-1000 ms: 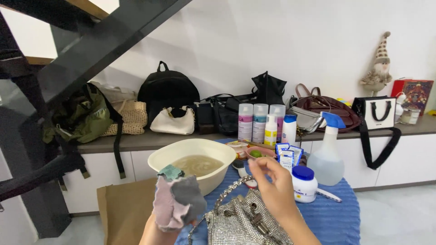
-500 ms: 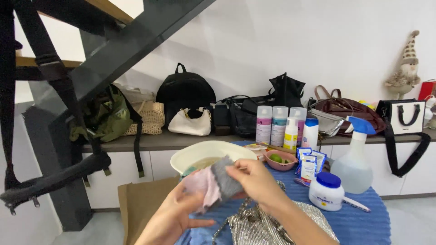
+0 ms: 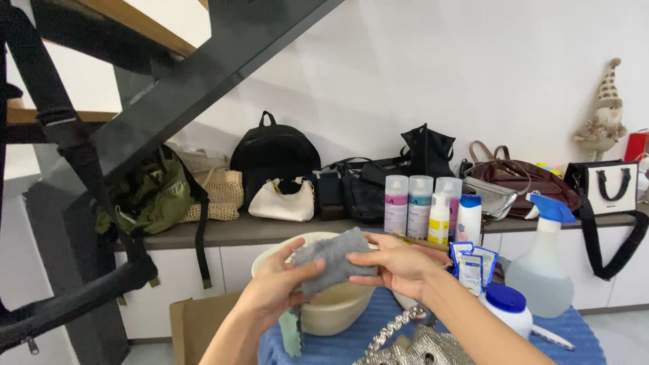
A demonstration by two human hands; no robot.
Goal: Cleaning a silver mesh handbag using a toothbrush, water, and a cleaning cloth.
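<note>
Both hands, left hand [image 3: 280, 284] and right hand [image 3: 399, 263], grasp a grey fuzzy cloth [image 3: 331, 260] above the cream basin [image 3: 331, 307], whose contents are hidden.

Fuzzy grey cloth [image 3: 332, 260]; smooth matt plastic basin [image 3: 331, 307]; glittery metallic bag [image 3: 419, 348]; ribbed blue fabric tablecloth [image 3: 574, 338].

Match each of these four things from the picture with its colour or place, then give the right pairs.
Things:
1. cloth
2. spray bottle
3. backpack
4. basin

Descriptions:
A. black, on the shelf by the wall
B. cream, under the cloth
C. clear with a blue trigger head
D. grey, held by the left hand and the right hand

Pairs: 1-D, 2-C, 3-A, 4-B
</note>
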